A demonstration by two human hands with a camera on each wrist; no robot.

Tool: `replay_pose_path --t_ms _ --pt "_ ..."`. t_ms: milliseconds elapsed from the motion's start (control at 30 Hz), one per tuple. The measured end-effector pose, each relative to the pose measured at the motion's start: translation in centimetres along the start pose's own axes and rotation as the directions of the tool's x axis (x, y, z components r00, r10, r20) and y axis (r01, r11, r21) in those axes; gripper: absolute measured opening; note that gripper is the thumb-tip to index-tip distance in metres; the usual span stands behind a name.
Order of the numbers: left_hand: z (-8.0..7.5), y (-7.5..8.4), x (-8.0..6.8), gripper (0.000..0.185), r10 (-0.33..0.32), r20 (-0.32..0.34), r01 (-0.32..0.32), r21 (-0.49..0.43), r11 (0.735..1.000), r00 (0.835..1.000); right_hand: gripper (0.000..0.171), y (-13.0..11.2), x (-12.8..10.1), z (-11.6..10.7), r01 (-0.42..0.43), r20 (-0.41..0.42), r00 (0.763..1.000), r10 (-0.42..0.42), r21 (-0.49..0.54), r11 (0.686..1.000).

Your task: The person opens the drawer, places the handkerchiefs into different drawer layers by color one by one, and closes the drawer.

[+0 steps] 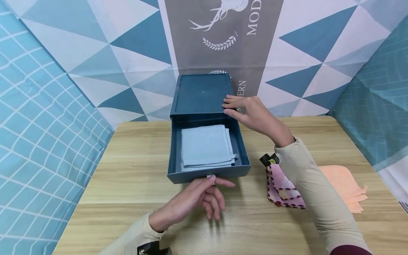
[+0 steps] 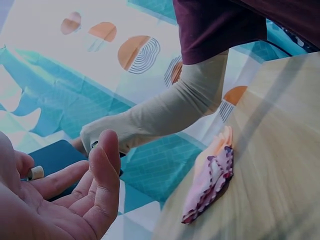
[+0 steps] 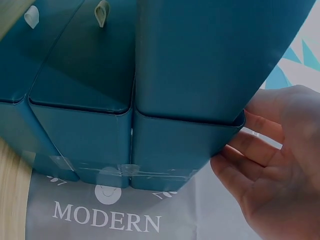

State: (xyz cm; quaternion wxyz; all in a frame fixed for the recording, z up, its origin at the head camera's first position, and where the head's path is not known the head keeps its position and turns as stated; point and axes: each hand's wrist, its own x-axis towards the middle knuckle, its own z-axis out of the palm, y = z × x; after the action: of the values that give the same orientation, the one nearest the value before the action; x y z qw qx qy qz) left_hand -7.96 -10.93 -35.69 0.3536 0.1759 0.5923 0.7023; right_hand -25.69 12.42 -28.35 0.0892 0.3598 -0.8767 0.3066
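Person is wearing wrinkled beige sleeves (image 1: 323, 193), lower left and lower right of head view; shorter maroon sleeve (image 2: 220, 32) is overlapping, upper right of left-wrist view. Black wrist units (image 1: 265, 160) are sitting by cuffs (image 1: 287, 150), one apparently bearing a yellow-green mark (image 1: 272, 161).

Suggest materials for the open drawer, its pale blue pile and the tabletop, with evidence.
Open drawer: probably plastic, satin sheen, smooth thin walls. Pale blue pile: matte fabric, perhaps towelling, with soft folded edges. Tabletop: wood or printed laminate, low sheen, showing streaky grain.
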Motion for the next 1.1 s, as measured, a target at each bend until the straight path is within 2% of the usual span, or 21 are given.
replay_pose_path --t_ms 133,367,567,800,1100 --pt "-0.1 0.6 0.0 0.059 0.013 -0.019 -0.013 0.013 1.000 1.000 0.032 -0.1 0.1 -0.1 0.001 0.008 1.000 -0.001 0.009 1.000" --pt "-0.4 0.7 0.5 0.061 -0.024 -0.074 0.024 0.000 1.000 0.997 0.032 0.1 -0.1 0.0 -0.020 0.023 1.000 0.020 0.005 1.000" --pt "-0.7 0.6 0.7 0.064 -0.016 -0.073 0.016 0.003 1.000 0.997 0.032 0.1 -0.1 0.1 -0.012 0.014 1.000 0.012 -0.007 1.000" --pt "-1.1 0.5 1.0 0.064 0.003 -0.110 0.001 0.039 0.999 0.994 0.032 0.1 0.0 0.0 -0.008 0.015 1.000 0.008 0.005 1.000" --pt "-1.5 0.4 1.1 0.063 0.009 -0.103 -0.005 0.044 0.999 0.995 0.032 -0.2 0.2 -0.2 0.004 0.011 1.000 -0.004 0.007 1.000"
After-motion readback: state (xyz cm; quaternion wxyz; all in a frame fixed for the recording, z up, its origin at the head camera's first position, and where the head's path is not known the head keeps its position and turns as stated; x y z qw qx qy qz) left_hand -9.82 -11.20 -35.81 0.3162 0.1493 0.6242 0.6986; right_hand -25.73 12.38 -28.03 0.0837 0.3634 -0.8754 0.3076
